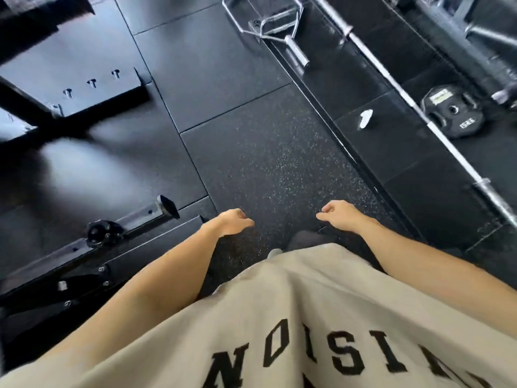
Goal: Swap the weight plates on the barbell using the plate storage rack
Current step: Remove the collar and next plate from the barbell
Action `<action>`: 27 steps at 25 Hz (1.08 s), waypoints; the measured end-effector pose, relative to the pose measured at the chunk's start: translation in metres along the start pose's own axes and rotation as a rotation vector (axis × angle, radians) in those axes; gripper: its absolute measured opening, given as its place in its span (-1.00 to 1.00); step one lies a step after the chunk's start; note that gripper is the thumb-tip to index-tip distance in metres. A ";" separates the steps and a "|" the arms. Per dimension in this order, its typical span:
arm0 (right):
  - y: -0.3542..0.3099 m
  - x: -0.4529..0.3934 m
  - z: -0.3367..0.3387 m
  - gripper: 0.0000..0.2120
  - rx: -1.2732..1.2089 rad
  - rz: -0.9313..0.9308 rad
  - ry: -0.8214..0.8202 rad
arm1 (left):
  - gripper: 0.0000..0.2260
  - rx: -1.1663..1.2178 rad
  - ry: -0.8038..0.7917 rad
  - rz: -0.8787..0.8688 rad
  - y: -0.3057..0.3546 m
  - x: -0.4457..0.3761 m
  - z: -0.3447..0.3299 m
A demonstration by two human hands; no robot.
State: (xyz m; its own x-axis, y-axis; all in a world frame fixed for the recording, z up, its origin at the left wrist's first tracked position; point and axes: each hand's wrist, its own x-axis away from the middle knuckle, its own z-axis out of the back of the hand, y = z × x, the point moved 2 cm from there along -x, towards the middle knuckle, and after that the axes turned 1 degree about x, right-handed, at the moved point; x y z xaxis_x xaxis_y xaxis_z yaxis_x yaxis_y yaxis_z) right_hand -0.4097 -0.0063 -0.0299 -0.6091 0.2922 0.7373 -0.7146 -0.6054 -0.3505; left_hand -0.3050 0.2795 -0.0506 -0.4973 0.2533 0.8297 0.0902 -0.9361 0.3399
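The head view looks steeply down over a beige T-shirt (321, 317) with dark block letters onto a black speckled rubber floor (265, 163) laid in large tiles. Both bare forearms reach forward over the floor. The left hand (233, 221) hangs with its fingers loosely curled and nothing in it; the right hand (340, 215) is the same, relaxed, half curled and empty, and the two hands are apart with open floor between them. A steel barbell (419, 113) lies on a darker platform (363, 141) at the right, running diagonally from the upper middle down to the right edge, its near sleeve (495, 200) bare of plates. Just beyond the bar, a black weight plate (453, 112) lies flat on the platform, with a pale label on top and white lettering too blurred to read. A small white object (365, 119) lies on the platform on the near side of the bar; what it is cannot be told. At the top, a chrome hex-shaped bar (265, 21) rests on the floor with its short sleeve pointing toward the viewer. At the left, black steel frame members (112, 228) of gym equipment, one carrying a round knob (98, 232), sit close beside the left forearm, and a flat black base plate (84, 79) with three slots lies farther up, partly blurred.
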 end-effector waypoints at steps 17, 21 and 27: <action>-0.415 -0.386 0.242 -0.62 0.309 0.225 -0.210 | -0.60 0.401 0.212 0.184 0.062 -0.248 0.419; -0.510 -0.463 0.261 -0.61 0.367 0.248 -0.265 | -0.64 0.414 0.185 0.241 0.058 -0.313 0.499; -0.669 -0.585 0.313 -0.64 0.411 0.228 -0.254 | -0.57 0.369 0.142 0.245 0.042 -0.410 0.690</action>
State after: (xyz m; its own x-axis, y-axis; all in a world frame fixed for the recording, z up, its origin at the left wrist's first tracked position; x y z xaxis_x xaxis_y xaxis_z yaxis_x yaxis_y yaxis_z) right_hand 0.5326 -0.0036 -0.0458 -0.5947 -0.0382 0.8031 -0.3492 -0.8875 -0.3008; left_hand 0.4983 0.3044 -0.0710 -0.5341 -0.0246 0.8451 0.5080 -0.8083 0.2976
